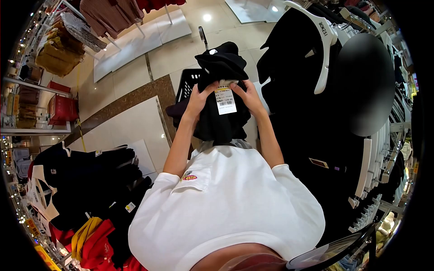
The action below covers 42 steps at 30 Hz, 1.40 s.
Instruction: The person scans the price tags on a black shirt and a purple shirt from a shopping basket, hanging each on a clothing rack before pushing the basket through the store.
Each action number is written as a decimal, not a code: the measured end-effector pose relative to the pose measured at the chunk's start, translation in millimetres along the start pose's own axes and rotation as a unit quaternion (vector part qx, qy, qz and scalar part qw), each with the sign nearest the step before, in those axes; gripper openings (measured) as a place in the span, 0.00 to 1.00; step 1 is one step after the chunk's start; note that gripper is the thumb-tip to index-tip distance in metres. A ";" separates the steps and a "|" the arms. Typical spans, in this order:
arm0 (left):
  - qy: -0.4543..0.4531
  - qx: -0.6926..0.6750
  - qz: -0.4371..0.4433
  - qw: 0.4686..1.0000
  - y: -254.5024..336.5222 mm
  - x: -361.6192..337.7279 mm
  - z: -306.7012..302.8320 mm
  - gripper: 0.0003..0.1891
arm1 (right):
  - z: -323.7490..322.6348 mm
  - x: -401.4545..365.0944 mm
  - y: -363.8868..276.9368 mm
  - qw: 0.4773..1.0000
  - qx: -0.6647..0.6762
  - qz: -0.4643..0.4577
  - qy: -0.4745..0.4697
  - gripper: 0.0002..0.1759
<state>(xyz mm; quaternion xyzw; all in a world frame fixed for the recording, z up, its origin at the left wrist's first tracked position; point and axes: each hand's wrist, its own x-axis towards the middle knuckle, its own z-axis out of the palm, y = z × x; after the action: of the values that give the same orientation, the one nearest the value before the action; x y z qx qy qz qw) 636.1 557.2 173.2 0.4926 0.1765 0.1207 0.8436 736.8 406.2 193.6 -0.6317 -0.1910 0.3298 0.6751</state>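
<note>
A black garment (pixel 222 63) is bunched up in front of my chest, with a hanger hook (pixel 203 37) sticking out above it. My left hand (pixel 199 97) grips its left side, fingers closed on the cloth. On the other side my right hand (pixel 249 97) is closed on the same garment. Between the two hands hangs a white price tag (pixel 225 100) with printed text and a barcode. More black cloth (pixel 219 124) hangs below the tag. Behind the garment, to the left, part of a black basket (pixel 186 83) shows.
At the right stands a rack of black clothes (pixel 298 122) with a white hanger (pixel 329 40) at its top. Dark and red clothes (pixel 101 244) are at the lower left. White display platforms (pixel 140 45) stand on the tiled floor at the upper left, near a red box (pixel 62 109).
</note>
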 end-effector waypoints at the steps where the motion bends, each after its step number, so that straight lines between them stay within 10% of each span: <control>1: 0.002 -0.001 0.000 1.000 0.1 -0.7 0.0 0.14 | -3.1 2.1 5.6 1.000 0.002 -0.001 -0.004 0.22; 23: 0.079 -0.085 0.000 0.993 11.2 5.1 -6.0 0.11 | -137.5 -67.0 170.2 0.968 -0.177 0.057 0.166 0.13; 29: 0.097 -0.074 0.011 0.992 10.7 10.9 -3.1 0.11 | -173.3 -158.4 230.9 0.844 -0.430 0.278 -0.161 0.09; 42: 0.072 -0.056 0.013 0.996 -3.7 21.3 -6.1 0.11 | -123.6 -185.2 193.6 0.937 -0.289 0.189 -0.058 0.22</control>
<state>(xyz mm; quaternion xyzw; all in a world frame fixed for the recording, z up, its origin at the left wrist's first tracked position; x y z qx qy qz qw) 652.9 568.2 163.4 0.4367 0.2236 0.1764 0.8533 649.3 186.2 17.5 -0.8037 -0.1941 0.4181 0.3762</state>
